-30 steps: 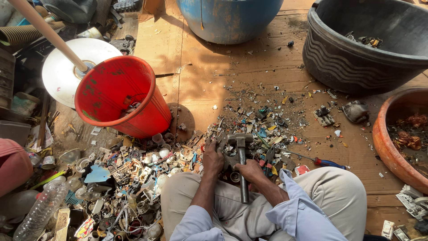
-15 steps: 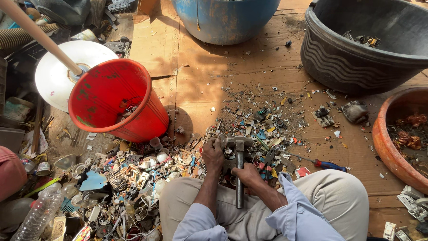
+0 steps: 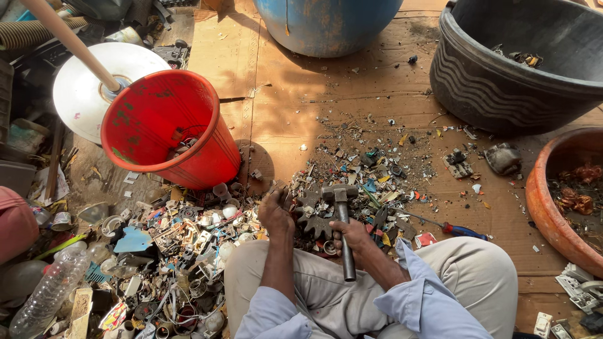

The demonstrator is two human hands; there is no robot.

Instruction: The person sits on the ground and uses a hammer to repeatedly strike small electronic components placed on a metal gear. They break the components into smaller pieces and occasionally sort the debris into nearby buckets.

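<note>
One hammer [image 3: 343, 226], head pointing away, handle upright.

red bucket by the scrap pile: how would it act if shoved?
The red bucket already leans tilted against the scrap heap, so a shove would probably tip or roll it. It looks like thin plastic with only a few bits inside: likely light, and its wall may flex.

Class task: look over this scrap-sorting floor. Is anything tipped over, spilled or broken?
Yes. The red bucket lies tilted on its side, mouth open toward the camera. Broken scrap bits are scattered across the cardboard. The right hand holds a hammer.
</note>
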